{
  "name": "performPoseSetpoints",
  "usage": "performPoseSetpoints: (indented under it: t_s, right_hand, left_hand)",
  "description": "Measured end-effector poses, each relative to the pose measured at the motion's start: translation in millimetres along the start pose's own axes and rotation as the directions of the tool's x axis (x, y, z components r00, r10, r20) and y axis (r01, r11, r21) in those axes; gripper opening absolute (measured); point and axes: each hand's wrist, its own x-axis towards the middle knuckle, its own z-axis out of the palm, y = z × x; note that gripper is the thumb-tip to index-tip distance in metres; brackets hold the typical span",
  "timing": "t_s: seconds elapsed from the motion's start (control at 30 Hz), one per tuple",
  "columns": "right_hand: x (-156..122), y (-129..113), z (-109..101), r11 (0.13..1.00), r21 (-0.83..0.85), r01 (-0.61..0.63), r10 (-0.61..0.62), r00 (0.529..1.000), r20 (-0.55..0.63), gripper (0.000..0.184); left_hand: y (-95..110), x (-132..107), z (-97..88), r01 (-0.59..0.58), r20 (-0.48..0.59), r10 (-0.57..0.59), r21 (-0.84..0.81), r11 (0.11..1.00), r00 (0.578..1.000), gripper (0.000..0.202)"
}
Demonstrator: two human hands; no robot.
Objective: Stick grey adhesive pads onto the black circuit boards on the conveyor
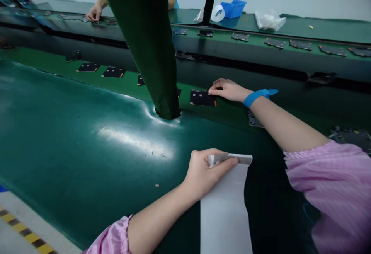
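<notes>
Green tabletop [87, 161], across left and centre of frame. White strip [224, 215], bottom centre; left hand [204, 173] closed on its folded top edge, thumb over it. Right hand [228, 90], right of centre: fingers curled, tips close together at upper-right corner of black board [203, 100]; cannot tell if they grip anything. Judgement: light fingertip pressure, board flat, strip kept clear.
</notes>
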Motion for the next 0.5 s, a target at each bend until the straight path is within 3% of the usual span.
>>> performPoseSetpoints:
  t_s: [0.13,0.2,0.3,0.37,0.43,0.5]
  right_hand:
    - [-6.2,5.2,2.3,1.0,-0.016,-0.008,0.008,1.0,-0.012,0.021]
    - [-9.5,9.2,5.0,0.999,0.012,-0.051,0.052,0.995,-0.089,0.019]
    - [-14.3,11.8,6.9,0.979,0.132,-0.155,0.18,0.963,-0.202,0.036]
    - [-21.9,4.8,5.6,0.962,0.203,-0.18,0.229,0.941,-0.25,0.038]
    - [-38.5,-12.9,3.3,0.967,0.224,-0.12,0.181,0.945,-0.273,0.032]
    - [-65.5,-39.5,1.4,0.977,0.213,-0.003,0.05,0.975,-0.217,0.031]
  left_hand:
    - [-1.0,0.0,0.0,0.011,0.004,-0.011,-0.02,1.0,1.0,0.017]
    - [-1.7,-0.3,-0.1,0.007,0.006,-0.007,-0.027,1.0,1.0,0.018]
    - [-1.7,-0.9,0.2,-0.003,0.003,0.003,-0.024,1.0,1.0,0.017]
    - [-1.1,-1.1,0.3,-0.005,-0.006,0.005,-0.029,1.0,1.0,0.017]
    - [-0.5,-1.2,0.4,-0.006,-0.012,0.005,-0.043,0.999,1.0,0.017]
    - [0.0,-1.2,0.4,-0.003,-0.017,0.002,-0.053,0.999,1.0,0.017]
